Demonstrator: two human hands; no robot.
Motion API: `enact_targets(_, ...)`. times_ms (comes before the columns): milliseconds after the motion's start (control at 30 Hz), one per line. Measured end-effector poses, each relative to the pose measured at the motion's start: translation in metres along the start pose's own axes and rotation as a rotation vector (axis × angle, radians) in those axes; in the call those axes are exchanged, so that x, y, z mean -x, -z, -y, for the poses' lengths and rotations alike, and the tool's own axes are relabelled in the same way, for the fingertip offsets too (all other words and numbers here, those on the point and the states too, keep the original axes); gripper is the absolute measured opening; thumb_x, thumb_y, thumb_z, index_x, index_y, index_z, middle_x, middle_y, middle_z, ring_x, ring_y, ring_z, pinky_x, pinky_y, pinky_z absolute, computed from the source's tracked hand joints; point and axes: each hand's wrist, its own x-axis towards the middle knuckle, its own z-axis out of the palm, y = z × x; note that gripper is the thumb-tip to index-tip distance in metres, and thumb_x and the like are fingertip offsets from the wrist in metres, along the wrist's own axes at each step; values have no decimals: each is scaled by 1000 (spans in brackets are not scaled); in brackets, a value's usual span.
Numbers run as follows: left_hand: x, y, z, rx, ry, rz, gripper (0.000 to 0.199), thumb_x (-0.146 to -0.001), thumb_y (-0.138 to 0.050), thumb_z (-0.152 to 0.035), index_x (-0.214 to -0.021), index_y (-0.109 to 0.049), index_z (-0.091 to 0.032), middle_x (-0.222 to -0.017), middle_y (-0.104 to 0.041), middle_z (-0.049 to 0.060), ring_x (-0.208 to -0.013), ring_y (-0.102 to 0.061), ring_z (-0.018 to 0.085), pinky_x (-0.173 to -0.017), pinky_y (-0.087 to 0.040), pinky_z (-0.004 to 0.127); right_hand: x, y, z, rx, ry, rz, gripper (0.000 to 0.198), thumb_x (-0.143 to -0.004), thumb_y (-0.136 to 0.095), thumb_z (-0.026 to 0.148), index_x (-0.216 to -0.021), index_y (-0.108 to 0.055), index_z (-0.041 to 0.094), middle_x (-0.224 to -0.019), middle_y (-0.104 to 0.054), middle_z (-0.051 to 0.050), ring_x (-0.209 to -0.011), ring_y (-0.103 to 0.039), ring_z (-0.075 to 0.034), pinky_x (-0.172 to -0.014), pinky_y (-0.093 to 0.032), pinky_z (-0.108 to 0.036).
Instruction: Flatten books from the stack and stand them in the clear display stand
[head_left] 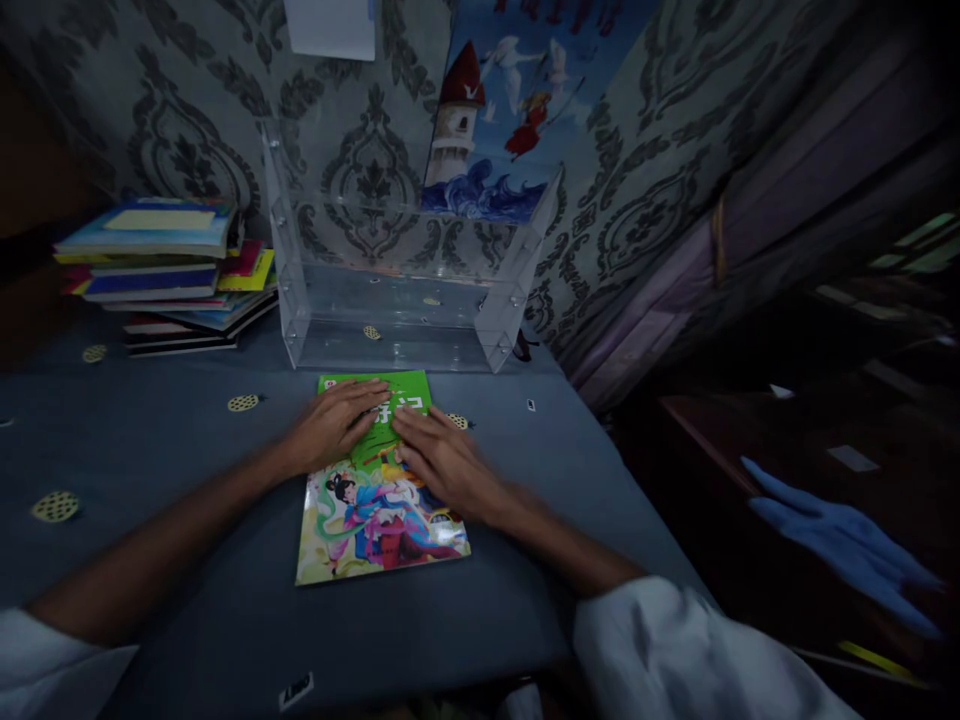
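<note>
My book (382, 535) lies flat on the blue table (247, 625), right in front of me, with its cover facing up. Say the book is the middle of a clock and twelve is straight ahead. My left hand (341, 422) lies at eleven o'clock, palm down on the green top part. My right hand (446, 458) lies at two o'clock, palm down too, over the side of the picture. Both hands are laid out flat, with the fingers close to each other and pointing in toward the middle. The cover has big white letters up top, and below them a picture of someone in blue and pink clothes. Just past the book, at twelve o'clock, stands a see-through plastic shelf (289, 270). A messy pile of books (165, 285) sits at ten o'clock. At one o'clock, on the wall (217, 60) behind the shelf, is a poster (480, 150) with a red-roofed tower and blue waves. A purple curtain (652, 310) hangs at two o'clock. Off the table, around three o'clock, is a blue thing (832, 540) shaped like a glove.
</note>
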Motion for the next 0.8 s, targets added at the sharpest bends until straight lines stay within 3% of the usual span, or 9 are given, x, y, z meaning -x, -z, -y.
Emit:
enact_targets(200,0,-1,1,23,66,6,42,-99,-40,-29,-132,-63,-18,-142,-61,8,-135,-54,21,-117,-38,46,-38,-16,-41,-28,-167,-82,45,-101,-43,24,-143,-54,11,-151,-49,-17,-147,-39,-25,-122,-28,-51)
enact_targets(400,1,2,-2,-1,195,-20,45,-98,-37,-32,-132,-63,-18,-141,-61,8,-136,-53,23,-118,-33,49,-37,-23,-42,-83,-210,-144,49,-101,-43,32,-145,-51,12,-156,-44,-16,-150,-33,-26,-122,-29,-51)
enact_targets(600,3,2,-7,-79,325,-61,47,-96,-38,-35,-132,-62,-17,-145,-58,8,-141,-47,26,-120,-27,54,-37,-25,-45,-99,-232,-156,55,-101,-42,35,-146,-49,4,-156,-41,-21,-151,-31,-26,-124,-27,-47)
enact_targets(800,3,-1,-6,-106,358,-77,52,-95,-37,-38,-134,-60,-13,-144,-58,11,-141,-46,28,-117,-34,51,-34,-25,-46,-121,-290,-153,61,-100,-42,42,-149,-45,6,-158,-38,-20,-149,-34,-25,-124,-26,-44)
